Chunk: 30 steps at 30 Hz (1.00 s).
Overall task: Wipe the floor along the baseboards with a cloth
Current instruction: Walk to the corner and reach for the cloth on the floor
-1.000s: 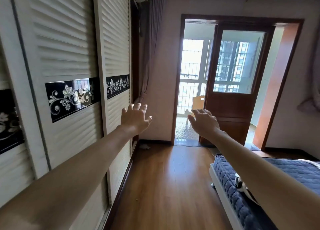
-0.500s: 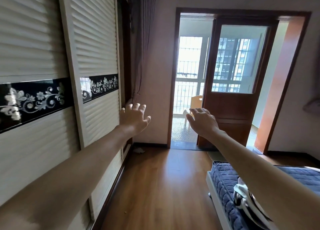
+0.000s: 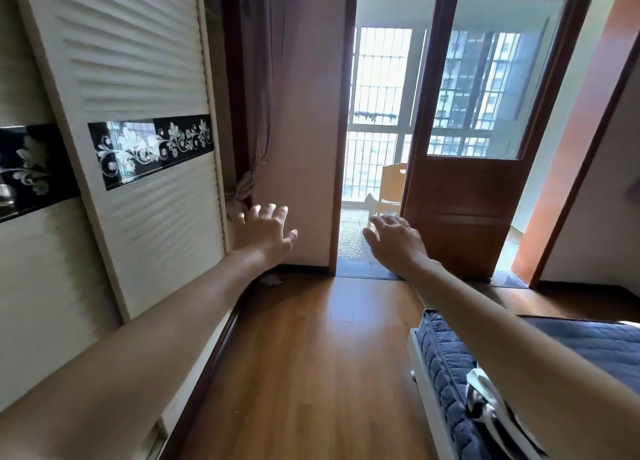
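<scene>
- Two bare arms reaching forward from bottom corners of frame, hands mid-frame, holding nothing.
- Wardrobe [image 3: 138, 148] filling left side, white louvred sliding doors, black floral band across the middle.
- Wooden floor [image 3: 311, 373] lower centre, running to the doorway.
- Brown door [image 3: 464, 200] with glass pane, upper right of centre, swung open onto a bright balcony with barred windows.
- Bed [image 3: 588, 348] with dark blue quilted cover, lower right; black-and-white striped item [image 3: 485, 400] lying on its near edge, kind unclear.
- Curtain [image 3: 256, 113] tied back, upper centre-left, between wardrobe and wall.
- Dark baseboard [image 3: 304, 269] along wall foot, centre, just under left hand in frame.
- Small wooden chair [image 3: 393, 189] out on balcony, centre.
- Left hand [image 3: 268, 232] centre-left, fingers spread and straight, palm facing away, empty.
- Right hand [image 3: 394, 241] centre, fingers loosely extended and slightly apart, palm down, empty.
- Cloth [image 3: 272, 279]: small pale crumpled piece on floor in the corner by wardrobe end and baseboard, just below left wrist in frame, apart from both hands.
</scene>
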### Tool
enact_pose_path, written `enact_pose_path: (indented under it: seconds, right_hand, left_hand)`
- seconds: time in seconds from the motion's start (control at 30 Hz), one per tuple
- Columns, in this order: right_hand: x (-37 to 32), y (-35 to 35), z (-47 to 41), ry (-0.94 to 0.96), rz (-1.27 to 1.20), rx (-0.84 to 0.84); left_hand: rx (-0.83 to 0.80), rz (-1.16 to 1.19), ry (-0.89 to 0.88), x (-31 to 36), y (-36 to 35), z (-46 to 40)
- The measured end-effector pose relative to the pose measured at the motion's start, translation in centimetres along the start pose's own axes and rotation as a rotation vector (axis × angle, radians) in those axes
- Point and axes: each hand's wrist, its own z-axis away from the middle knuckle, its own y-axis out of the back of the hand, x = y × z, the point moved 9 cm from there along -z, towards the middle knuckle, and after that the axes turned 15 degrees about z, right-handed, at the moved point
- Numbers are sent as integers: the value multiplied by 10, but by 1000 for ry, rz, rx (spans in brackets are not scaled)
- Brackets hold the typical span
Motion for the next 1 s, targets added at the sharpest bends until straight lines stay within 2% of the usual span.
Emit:
enact_pose_path:
  seconds: [0.2, 0.6, 1.0]
  right_hand:
    - [-13, -61, -63, 19, -13, -25]
    - [-39, -140, -236, 0, -16, -41]
    - [-25, -250, -359, 15, -18, -108]
  left_hand:
    - [-37, 10, 16, -37, -51, -61]
    - [-65, 7, 32, -127, -110, -228]
    - [-145, -27, 84, -169, -220, -337]
